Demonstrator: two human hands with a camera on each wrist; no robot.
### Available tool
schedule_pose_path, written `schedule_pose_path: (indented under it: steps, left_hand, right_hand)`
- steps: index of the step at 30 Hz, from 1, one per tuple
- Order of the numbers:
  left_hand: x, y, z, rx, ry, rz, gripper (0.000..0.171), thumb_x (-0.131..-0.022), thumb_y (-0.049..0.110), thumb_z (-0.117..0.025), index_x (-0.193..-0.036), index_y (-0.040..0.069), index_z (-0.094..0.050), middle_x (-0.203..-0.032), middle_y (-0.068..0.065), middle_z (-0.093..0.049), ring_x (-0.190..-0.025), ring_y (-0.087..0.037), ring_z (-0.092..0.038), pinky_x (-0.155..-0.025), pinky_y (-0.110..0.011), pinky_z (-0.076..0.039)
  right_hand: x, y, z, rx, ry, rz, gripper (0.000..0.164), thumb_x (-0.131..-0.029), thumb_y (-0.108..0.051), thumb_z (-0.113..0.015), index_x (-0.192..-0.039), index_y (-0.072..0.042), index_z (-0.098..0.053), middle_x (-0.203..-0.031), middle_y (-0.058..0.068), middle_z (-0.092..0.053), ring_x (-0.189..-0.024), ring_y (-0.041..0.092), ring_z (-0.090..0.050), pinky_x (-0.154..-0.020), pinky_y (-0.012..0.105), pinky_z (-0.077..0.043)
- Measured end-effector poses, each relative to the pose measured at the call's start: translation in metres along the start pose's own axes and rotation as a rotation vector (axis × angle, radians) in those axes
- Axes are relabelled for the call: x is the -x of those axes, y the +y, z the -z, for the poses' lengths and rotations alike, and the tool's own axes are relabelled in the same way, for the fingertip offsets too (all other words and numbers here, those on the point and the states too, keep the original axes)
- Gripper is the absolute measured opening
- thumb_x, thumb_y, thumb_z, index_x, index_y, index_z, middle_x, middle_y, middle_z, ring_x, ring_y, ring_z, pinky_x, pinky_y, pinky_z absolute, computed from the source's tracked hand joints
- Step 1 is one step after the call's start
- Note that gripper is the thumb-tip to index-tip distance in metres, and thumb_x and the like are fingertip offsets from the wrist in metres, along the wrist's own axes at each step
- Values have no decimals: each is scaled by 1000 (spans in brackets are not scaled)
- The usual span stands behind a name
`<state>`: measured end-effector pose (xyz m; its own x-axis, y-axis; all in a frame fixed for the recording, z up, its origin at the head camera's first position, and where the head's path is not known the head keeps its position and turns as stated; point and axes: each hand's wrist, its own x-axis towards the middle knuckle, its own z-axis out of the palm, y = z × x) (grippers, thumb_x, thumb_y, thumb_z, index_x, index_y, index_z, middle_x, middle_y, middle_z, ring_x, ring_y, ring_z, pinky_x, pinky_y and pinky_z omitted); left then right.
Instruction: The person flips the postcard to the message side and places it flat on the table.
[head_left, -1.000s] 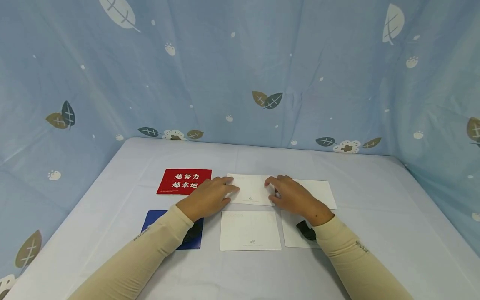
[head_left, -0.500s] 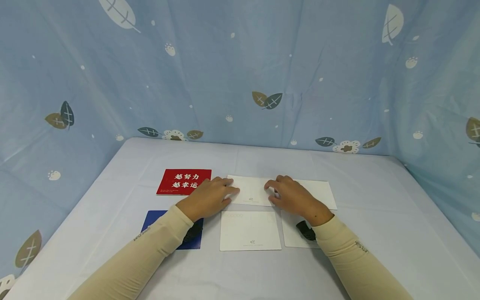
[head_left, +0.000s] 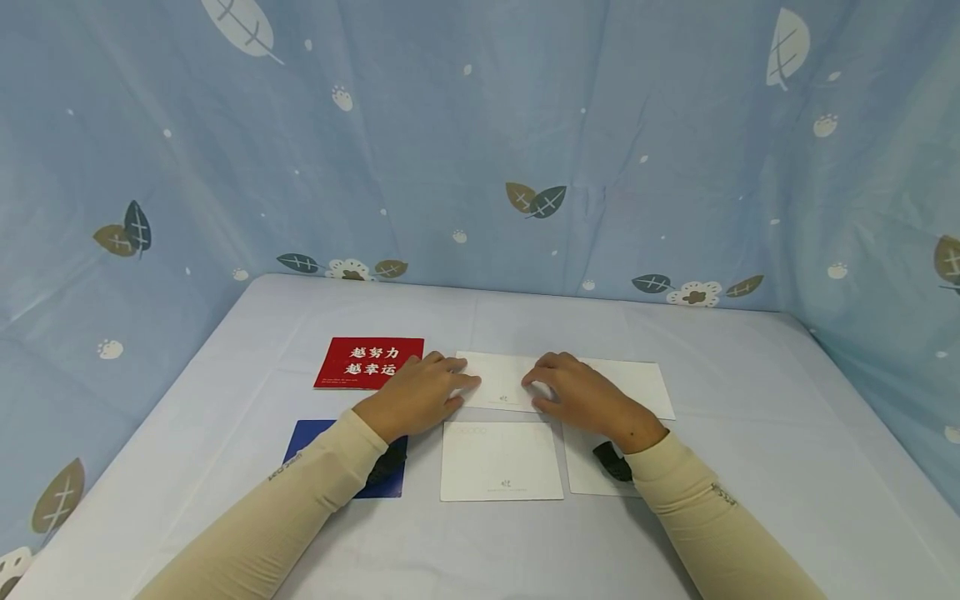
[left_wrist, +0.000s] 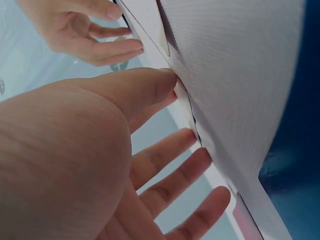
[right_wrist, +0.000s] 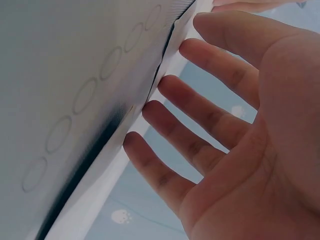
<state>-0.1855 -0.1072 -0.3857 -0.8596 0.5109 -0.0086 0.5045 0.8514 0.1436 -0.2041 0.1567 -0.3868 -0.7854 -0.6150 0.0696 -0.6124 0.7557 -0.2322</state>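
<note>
A white card (head_left: pixel 497 377) lies flat in the back row, between my two hands. At its left edge rests my left hand (head_left: pixel 416 392), thumb and index fingertips overlapping the card. My right hand (head_left: pixel 588 398) lies over the card's right part, fingers bent loosely with the tips down on it. Seen from the right wrist, the fingers of the right hand (right_wrist: pixel 220 125) are spread and grip nothing. The left wrist view likewise shows the left hand (left_wrist: pixel 115 135) with fingers apart and fingertips down at the surface.
A red card (head_left: pixel 360 360) with white characters lies back left. Below it a blue card (head_left: pixel 306 435) is partly under the left sleeve. Another white card (head_left: pixel 637 385) lies back right. In front are a middle white card (head_left: pixel 501 460) and a right one (head_left: pixel 583 468), partly hidden.
My right hand has shifted slightly left, further over the middle back card. The left hand stays almost still, and the other cards have not moved.
</note>
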Motion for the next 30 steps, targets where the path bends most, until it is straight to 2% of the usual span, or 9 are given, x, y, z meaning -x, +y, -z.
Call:
schedule_pose_path:
  steps: [7, 10, 14, 19, 25, 28, 30]
  left_hand:
    - [2, 0, 5, -3, -13, 3, 47, -92, 31, -73, -137, 26, -62, -146, -6, -57, -134, -30, -52, -108, -55, -45]
    - [5, -1, 15, 26, 2, 6, 49, -91, 33, -73, -138, 26, -62, -146, -6, -57, -135, -30, -52, -110, -55, -44]
    - [14, -5, 34, 69, 68, -20, 45, -92, 33, -73, -135, 26, -63, -142, -5, -59, -135, -28, -53, -111, -54, -43]
    - [42, -17, 49, 69, 94, -62, 40, -93, 29, -72, -132, 25, -65, -138, -4, -62, -133, -27, -54, -109, -55, -44]
    - [82, -34, 47, 45, 112, -67, 39, -90, 27, -75, -128, 23, -68, -131, -3, -66, -126, -27, -59, -106, -55, -46]
    - [104, -42, 44, 38, 113, -26, 44, -85, 29, -80, -127, 25, -68, -129, -3, -67, -122, -27, -61, -101, -53, -51]
    - [118, -46, 42, 41, 94, 17, 47, -82, 31, -83, -126, 26, -69, -126, -2, -67, -118, -27, -62, -99, -53, -52]
  right_hand:
    - [0, -3, 1, -20, 6, 5, 25, -90, -17, -75, -115, -12, -73, -118, 8, -65, -113, 26, -60, -96, 41, -54]
    - [2, -5, 2, -28, 5, 0, 25, -90, -16, -75, -114, -12, -73, -118, 8, -66, -113, 26, -60, -95, 41, -54]
    - [3, -4, 2, -25, 9, 1, 25, -90, -15, -75, -114, -11, -73, -118, 9, -65, -114, 27, -60, -96, 42, -54]
    - [3, -5, 2, -19, 8, 5, 25, -91, -15, -74, -115, -10, -72, -119, 9, -65, -114, 27, -60, -96, 42, -54]
    - [4, -5, 3, 3, 9, 8, 26, -90, -16, -75, -115, -10, -72, -119, 9, -66, -114, 27, -61, -96, 43, -54]
    - [4, -10, 2, 48, 46, 28, 27, -89, -19, -76, -115, -11, -72, -121, 10, -66, -115, 28, -62, -95, 45, -54]
    - [5, -19, 0, 85, 80, 79, 29, -89, -21, -76, -116, -12, -72, -124, 12, -65, -116, 30, -62, -93, 46, -55]
